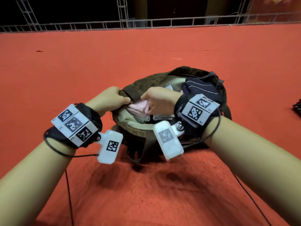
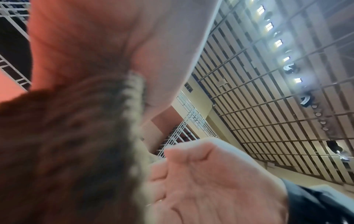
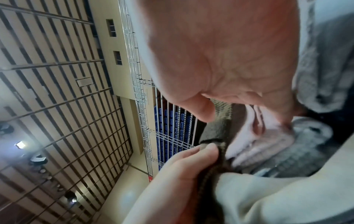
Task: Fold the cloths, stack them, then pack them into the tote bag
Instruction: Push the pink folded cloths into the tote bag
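The left hand (image 1: pixel 112 98) pinches the tote bag (image 1: pixel 146 84) rim while the right hand (image 1: pixel 158 101) grips the pink cloth (image 1: pixel 138 108) inside; a slackened rim could snag and unfold it.

Right hand (image 3: pixel 229 60) on pink folded cloth (image 3: pixel 258 141); left hand (image 3: pixel 184 171) pinching tote bag (image 3: pixel 214 128) rim.

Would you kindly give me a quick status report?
Left hand grips tote bag rim. Right hand pushes pink cloth inside. Nothing blocking.
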The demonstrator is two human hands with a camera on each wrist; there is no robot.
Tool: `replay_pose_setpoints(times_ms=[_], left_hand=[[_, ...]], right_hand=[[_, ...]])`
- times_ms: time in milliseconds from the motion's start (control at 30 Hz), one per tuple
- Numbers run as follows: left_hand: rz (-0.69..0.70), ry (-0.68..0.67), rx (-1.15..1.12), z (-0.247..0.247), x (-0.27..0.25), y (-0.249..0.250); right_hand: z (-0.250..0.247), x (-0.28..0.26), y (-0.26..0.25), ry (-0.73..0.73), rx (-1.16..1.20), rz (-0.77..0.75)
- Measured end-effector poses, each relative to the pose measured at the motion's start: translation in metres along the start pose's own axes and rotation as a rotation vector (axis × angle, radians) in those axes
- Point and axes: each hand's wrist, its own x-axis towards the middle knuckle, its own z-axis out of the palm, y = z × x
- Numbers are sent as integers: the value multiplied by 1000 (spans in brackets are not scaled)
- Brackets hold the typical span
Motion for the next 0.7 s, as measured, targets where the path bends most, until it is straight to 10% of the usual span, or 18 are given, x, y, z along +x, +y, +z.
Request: replay_pose_setpoints(times_ms=[300, 467, 700], left_hand=[[88, -21, 210, -6, -5, 21], [183, -96, 343, 11, -8, 21], [246, 103, 283, 9, -3, 11]], right_hand=[[-38, -10, 0, 314, -727, -339], [-35, 4, 32, 173, -1233, -111], [-33, 18, 43, 177, -1206, -83]])
